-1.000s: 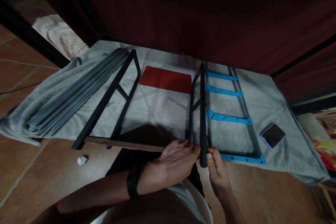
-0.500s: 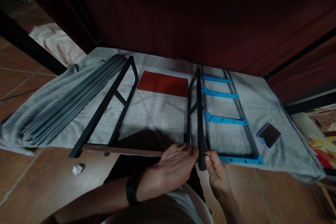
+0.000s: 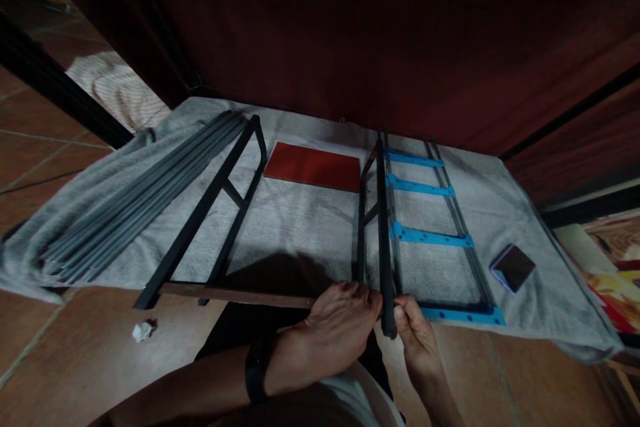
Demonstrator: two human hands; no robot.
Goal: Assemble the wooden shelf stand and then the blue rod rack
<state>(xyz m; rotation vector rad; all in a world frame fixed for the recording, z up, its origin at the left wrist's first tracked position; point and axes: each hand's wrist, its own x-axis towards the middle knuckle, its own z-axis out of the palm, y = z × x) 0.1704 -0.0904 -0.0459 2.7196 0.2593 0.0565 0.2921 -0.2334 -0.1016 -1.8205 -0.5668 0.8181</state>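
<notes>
Two hands work at one corner, low in the centre of the view: my left hand (image 3: pixel 343 327) is closed over the right end of the brown board (image 3: pixel 240 295), fingers bent across its top, while my right hand (image 3: pixel 417 337) sits against the outer face of the right black side piece (image 3: pixel 384 240), thumb and forefinger drawn close together. I cannot tell whether anything is pinched between those two, since the fingers cover the spot. The board runs from under my left palm toward the lower left, where it reaches the left black side piece (image 3: pixel 200 220). To do this well, I judge the board's end should sit square and snug against the side piece, the left palm bearing steadily while the right fingertips press lightly and straight, without twisting. The lowest blue crosspiece (image 3: pixel 465 315) lies just beside my right hand, so I should mind my knuckles there; the red panel (image 3: pixel 313 167) rests on the grey cloth (image 3: pixel 295 213) at upper centre
</notes>
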